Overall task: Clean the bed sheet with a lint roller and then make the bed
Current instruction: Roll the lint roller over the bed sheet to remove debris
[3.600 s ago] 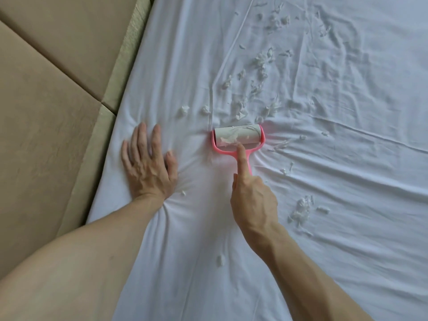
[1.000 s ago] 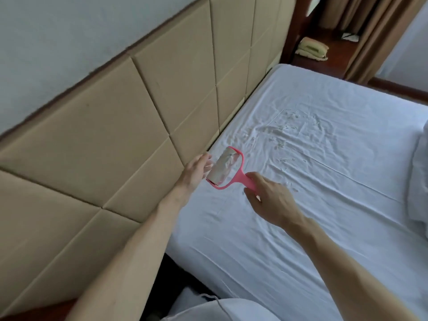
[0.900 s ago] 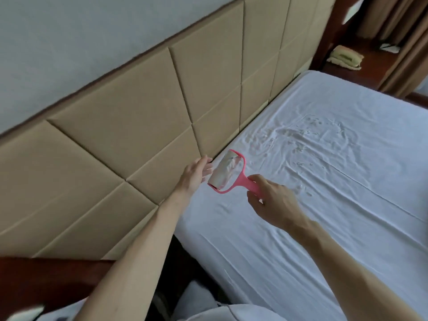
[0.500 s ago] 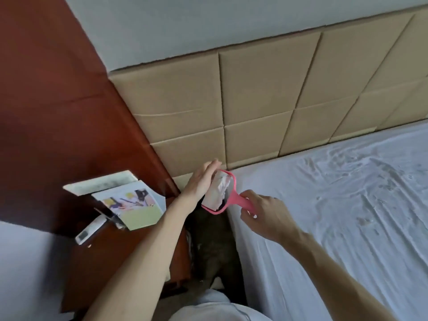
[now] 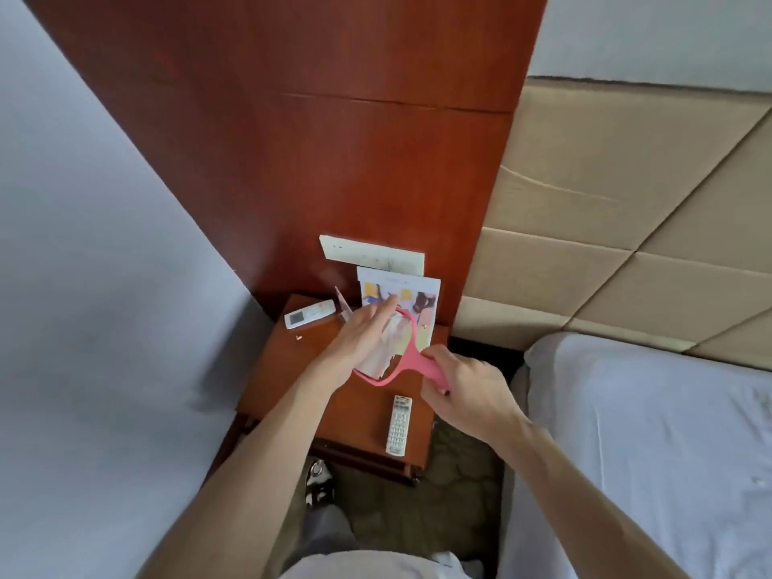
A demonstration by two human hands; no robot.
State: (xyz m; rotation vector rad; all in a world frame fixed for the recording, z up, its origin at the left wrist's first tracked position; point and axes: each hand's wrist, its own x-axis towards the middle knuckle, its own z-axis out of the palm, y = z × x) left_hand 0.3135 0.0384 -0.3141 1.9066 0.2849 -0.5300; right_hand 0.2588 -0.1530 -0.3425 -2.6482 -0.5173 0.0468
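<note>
So from left I see a white remote (image 5: 309, 319) on the nightstand (image 5: 288, 369), then my left hand (image 5: 362, 337), fingers straight and close together, flat against the lint roller (image 5: 397, 356) drum. Roller's held in the air above the nightstand w/ a 2nd remote (image 5: 399, 426) below. My right hand (image 5: 468, 397) is wrapped around the pink handle. Bed sheet (image 5: 651, 445) lies at right.

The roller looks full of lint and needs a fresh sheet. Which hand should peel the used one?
Left. The left hand already lies on the roll of the lint roller, while the right hand grips the pink handle and steadies it.
</note>
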